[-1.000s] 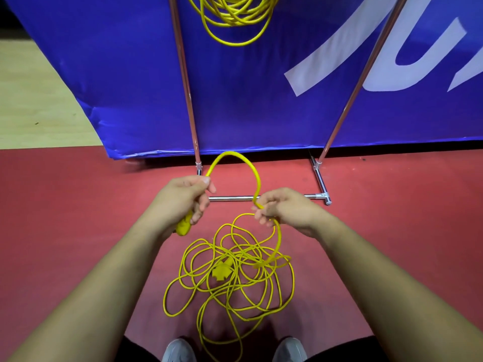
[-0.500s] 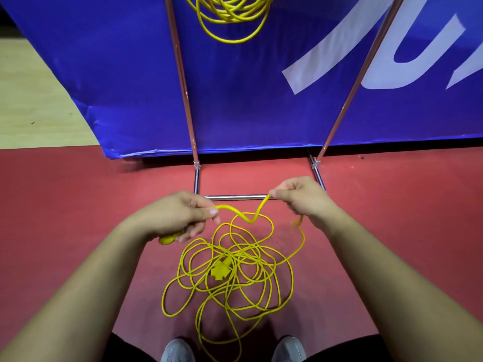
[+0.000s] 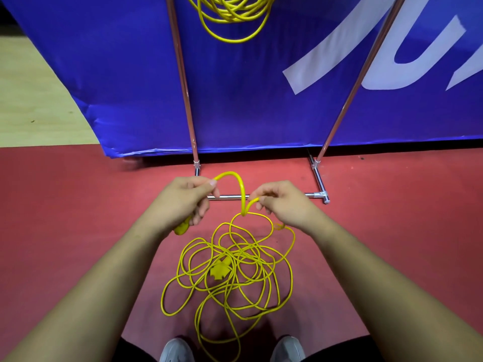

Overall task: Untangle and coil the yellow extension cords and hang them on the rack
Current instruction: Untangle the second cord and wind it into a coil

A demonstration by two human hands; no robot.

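Observation:
A tangled yellow extension cord [image 3: 230, 273] lies in loose loops on the red floor between my feet, its multi-outlet end [image 3: 219, 270] in the middle of the pile. My left hand [image 3: 183, 199] grips the cord's plug end, the yellow plug sticking out below my palm. My right hand [image 3: 282, 202] pinches the same cord a short way along. Between the hands the cord arches up in one small loop [image 3: 235, 178]. A coiled yellow cord [image 3: 232, 17] hangs on the metal rack [image 3: 183, 82] at the top.
The rack's chrome base bar [image 3: 313, 195] lies on the floor just beyond my hands, with two slanted poles rising from it. A blue banner [image 3: 261, 100] stands behind the rack. My grey shoes [image 3: 175, 350] are at the bottom edge. Wooden floor at far left.
My hands have come closer together and the stretch of cord between them has risen from a low sag into a raised loop. My left hand has lifted slightly.

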